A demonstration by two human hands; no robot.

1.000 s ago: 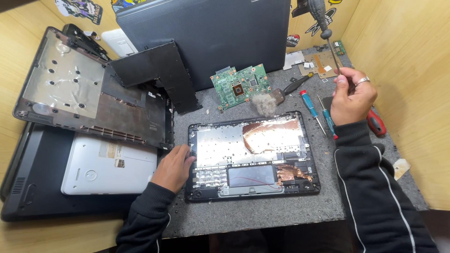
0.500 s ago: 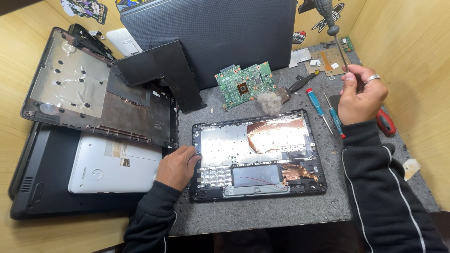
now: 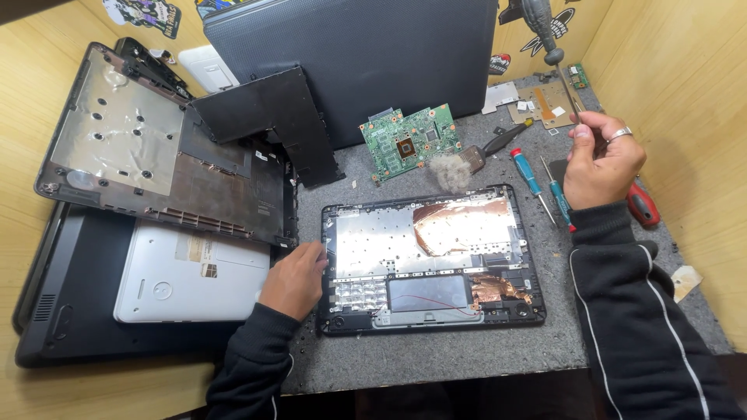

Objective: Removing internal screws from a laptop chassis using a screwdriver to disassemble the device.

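A green circuit board (image 3: pixel 410 143) lies beside a fluffy grey brush (image 3: pixel 459 167); a flat white laptop (image 3: pixel 191 272) rests far left on the grey worktop (image 3: pixel 436 358).

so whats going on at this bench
A person is working on an opened laptop shell that lies on a grey mat. Their left hand rests against its left edge, while the right hand holds a thin screwdriver raised above the mat. A green circuit board, a brush and two blue-handled screwdrivers lie behind the shell; other laptop casings are stacked to the left.
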